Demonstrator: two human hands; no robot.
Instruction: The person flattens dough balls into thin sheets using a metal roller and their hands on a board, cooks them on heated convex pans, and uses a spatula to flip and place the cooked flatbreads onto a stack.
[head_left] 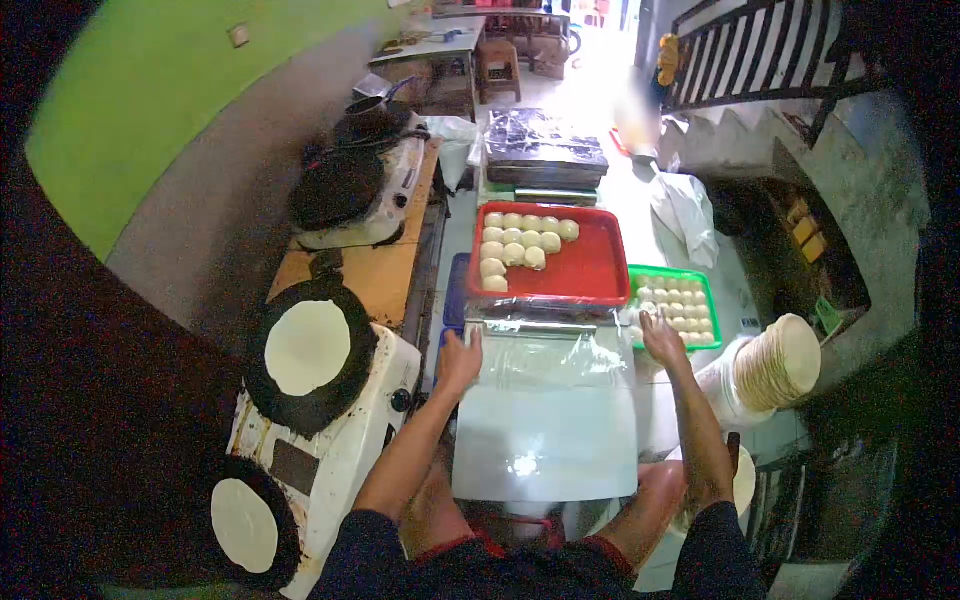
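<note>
A white board lies across the person's lap area, and clear plastic sheet covers its far part, wrinkled and shiny. My left hand is closed at the sheet's far left corner, thumb side up. At the opposite corner my right hand is closed too, beside the green tray of dough balls. The fingertips of both hands are small and partly hidden. Just beyond the sheet sits a red tray with rows of pale dough balls on its left side.
Left, a white stove carries dark round pans with flat dough rounds. Another stove stands farther back. A stack of flatbreads is at right. Beyond the red tray is a dark plastic-wrapped block. Stairs with a railing rise at right.
</note>
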